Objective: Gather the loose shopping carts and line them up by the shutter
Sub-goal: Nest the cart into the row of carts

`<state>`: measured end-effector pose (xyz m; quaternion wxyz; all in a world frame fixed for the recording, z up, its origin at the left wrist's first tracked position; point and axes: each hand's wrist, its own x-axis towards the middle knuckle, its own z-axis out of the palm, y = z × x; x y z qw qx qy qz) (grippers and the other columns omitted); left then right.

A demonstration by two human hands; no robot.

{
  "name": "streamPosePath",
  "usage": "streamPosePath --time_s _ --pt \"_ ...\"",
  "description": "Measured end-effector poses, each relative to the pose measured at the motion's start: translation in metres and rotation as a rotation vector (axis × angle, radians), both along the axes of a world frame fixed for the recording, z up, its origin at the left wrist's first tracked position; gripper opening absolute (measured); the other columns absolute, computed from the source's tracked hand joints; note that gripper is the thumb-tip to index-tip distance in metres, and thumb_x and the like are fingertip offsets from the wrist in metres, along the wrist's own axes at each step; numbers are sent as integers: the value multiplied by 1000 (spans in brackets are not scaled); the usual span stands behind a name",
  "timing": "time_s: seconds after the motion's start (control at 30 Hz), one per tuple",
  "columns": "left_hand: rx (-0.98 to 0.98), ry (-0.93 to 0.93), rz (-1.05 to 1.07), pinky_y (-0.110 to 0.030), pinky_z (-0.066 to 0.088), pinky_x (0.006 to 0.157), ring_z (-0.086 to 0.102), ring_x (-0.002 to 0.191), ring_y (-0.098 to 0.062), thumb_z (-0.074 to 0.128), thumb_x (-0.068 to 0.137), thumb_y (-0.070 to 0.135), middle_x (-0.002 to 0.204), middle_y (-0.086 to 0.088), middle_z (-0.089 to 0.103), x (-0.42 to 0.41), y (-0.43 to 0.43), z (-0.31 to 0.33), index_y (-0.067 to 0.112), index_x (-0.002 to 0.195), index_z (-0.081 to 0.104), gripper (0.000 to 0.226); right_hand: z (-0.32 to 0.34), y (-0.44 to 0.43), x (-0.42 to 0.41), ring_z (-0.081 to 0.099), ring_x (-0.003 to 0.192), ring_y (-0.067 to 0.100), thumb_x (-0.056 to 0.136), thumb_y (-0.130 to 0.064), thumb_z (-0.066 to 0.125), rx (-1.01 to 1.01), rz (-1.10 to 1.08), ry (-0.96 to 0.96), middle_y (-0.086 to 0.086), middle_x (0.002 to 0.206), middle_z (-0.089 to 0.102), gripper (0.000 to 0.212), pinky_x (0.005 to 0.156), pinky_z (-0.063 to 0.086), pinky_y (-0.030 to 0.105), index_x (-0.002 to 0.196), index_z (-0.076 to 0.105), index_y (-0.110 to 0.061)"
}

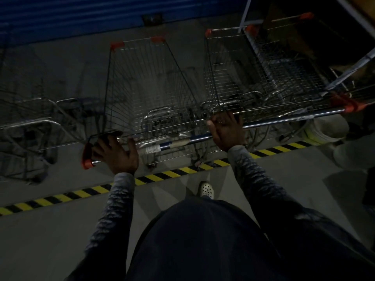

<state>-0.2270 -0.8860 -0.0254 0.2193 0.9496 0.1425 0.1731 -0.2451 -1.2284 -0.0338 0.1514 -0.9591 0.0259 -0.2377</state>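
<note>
A wire shopping cart (146, 82) with red corner caps stands straight ahead, nose toward the blue shutter (81, 15). My left hand (115, 153) grips its blue handle bar (174, 144) near the red left end cap. A second cart (233, 72) stands beside it on the right, its handle (294, 116) running off to a red cap. My right hand (225, 130) curls round the bar where the two handles meet; which handle it holds I cannot tell. A third cart (22, 118) stands in the dark at the left.
A yellow-and-black hazard stripe (162, 175) crosses the grey floor just behind the carts. A white bucket (324, 128) sits at the right, under a metal rack (284, 63). My white shoe (207, 189) shows behind the stripe.
</note>
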Motion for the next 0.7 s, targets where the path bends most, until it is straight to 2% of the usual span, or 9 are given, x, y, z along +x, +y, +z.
streamPosePath --time_s 0.13,0.33,0.47,0.7 --pt "81 77 33 -63 26 103 37 126 -51 47 93 51 137 -32 44 6 12 -3 -2 128 48 64 -3 0 3 55 103 30 105 -52 36 -13 -18 -45 -1 105 66 57 90 38 47 85 76 -16" --pt "118 111 53 -64 23 105 36 129 -50 42 92 52 138 -34 43 6 12 -5 -2 128 49 65 -5 2 4 55 99 28 105 -48 40 -27 -34 -99 -2 102 66 54 85 38 43 82 78 -17" --pt "153 82 64 -61 27 102 40 122 -47 47 92 48 130 -32 47 8 11 -5 0 123 48 57 -3 5 4 52 100 28 101 -42 50 -29 -58 -140 3 101 66 42 84 37 42 83 76 -15" --pt "164 74 63 -60 27 102 41 122 -48 44 91 49 128 -32 48 12 12 -3 0 120 48 57 1 9 6 50 99 29 96 -35 61 -46 -93 -178 9 103 66 29 82 36 41 84 74 -12"
